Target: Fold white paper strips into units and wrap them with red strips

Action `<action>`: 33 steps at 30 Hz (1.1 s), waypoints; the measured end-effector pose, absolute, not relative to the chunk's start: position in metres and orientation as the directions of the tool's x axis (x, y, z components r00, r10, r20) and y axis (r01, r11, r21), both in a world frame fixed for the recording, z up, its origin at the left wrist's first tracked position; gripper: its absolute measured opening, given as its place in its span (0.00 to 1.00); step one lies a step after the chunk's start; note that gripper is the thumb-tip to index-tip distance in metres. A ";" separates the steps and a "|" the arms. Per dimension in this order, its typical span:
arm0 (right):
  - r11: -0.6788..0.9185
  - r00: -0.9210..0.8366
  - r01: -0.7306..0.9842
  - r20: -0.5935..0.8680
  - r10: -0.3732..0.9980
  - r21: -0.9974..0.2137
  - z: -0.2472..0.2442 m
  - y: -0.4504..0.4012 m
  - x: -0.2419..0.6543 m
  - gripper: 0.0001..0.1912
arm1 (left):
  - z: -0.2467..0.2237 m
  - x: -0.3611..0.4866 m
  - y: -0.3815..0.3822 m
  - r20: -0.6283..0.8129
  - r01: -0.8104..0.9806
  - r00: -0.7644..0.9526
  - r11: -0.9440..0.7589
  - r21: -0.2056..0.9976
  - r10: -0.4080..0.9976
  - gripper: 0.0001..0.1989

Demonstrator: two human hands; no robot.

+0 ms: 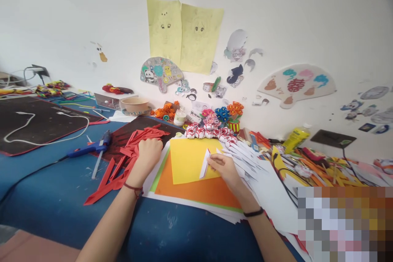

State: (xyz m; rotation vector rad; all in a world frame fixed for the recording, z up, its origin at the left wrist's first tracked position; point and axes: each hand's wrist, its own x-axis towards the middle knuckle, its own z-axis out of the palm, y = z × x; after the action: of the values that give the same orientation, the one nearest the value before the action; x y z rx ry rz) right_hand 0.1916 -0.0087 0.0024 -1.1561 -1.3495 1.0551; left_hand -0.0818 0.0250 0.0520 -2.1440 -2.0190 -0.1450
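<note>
A folded white paper strip (204, 166) with a dark red edge stands slanted over the right part of the yellow sheet (184, 163), near the middle of the desk (172, 229). The right hand (226, 170) pinches it narrowly between thumb and fingertips. The yellow sheet lies on an orange sheet (190, 196), with green and white sheets showing beneath, toward the desk's near edge.

Just left of this stack, the left hand (149, 156) is curled, back up, at the pile of red paper strips (123, 157); whether its fingers grip one cannot be told. Farther left, a blue glue gun (92, 148) lies on the desk, its cord running to the left edge.

Right of the yellow sheet, white paper strips (247, 161) fan out. Behind the sheet, toward the wall-side edge, sits a row of red-and-white folded pieces (208, 132), with pink, blue and orange flowers (222, 114) behind. A round bowl (135, 106) stands farther left along that edge; a yellow bottle (296, 139) leans among scraps toward the desk's far right corner.
</note>
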 end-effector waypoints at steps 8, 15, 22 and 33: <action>0.201 0.008 0.076 0.202 0.979 -0.977 0.004 -0.012 0.187 0.14 | 0.066 -0.044 0.018 0.367 0.987 0.145 -0.159 0.008 0.919 0.15; 0.265 0.146 -0.009 0.261 0.954 -0.964 0.009 -0.012 0.189 0.14 | 0.062 0.024 0.025 0.374 0.444 0.472 -0.582 0.682 0.798 0.13; 0.305 0.187 0.021 0.304 0.934 -0.952 0.008 -0.010 0.190 0.15 | 0.044 0.024 0.028 0.369 0.185 0.445 -0.486 0.854 0.816 0.16; 0.365 0.162 0.124 0.382 0.910 -0.923 0.011 -0.015 0.189 0.12 | 0.035 0.020 0.028 0.313 0.181 0.450 -0.429 0.885 0.836 0.19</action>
State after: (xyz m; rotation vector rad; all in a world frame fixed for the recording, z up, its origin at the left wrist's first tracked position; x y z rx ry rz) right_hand 0.1890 -0.0155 0.0112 -1.0663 -1.2957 0.7482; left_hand 0.0198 0.0278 0.0346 -3.2632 -1.4927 -1.7432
